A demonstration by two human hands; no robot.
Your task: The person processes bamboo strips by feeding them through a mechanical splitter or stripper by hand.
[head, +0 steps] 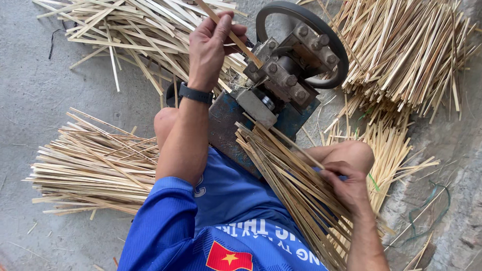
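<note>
- At the splitting machine [281,85] on the floor: left hand [210,47], fingers pinched on one bamboo strip [240,42], strip end at the machine head.
- Right hand [346,185], fingers closed on a strip from the bundle [291,190] across the lap.
- Loose strip piles [95,168] all round.

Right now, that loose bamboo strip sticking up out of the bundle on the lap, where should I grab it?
Pinch the loose strip at its near end, beside the right hand, coming from the right. Its far end slants up-left toward the machine over the bundle.
</note>
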